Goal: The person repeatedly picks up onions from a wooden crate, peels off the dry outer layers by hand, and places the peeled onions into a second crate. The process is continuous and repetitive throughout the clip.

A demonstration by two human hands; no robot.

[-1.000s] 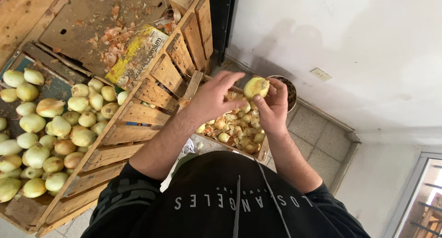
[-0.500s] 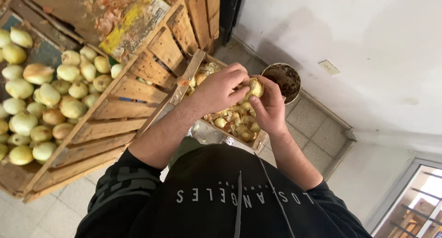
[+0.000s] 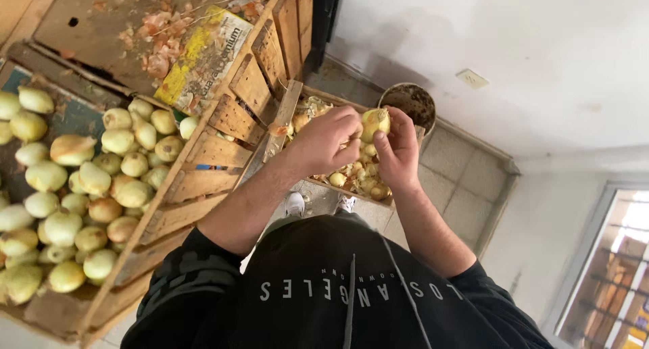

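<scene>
Both hands on one onion (image 3: 374,122) above small crate (image 3: 318,97): left hand (image 3: 326,141) gripped its side, right hand (image 3: 399,148) pinched skin. Looked partly peeled. Large crate (image 3: 203,187) at left full of peeled onions (image 3: 81,187); unpeeled ones left in small crate.

single head-worn view, straight down, close over both hands, crates (image 3: 223,146) and tiled floor (image 3: 466,180)
</scene>
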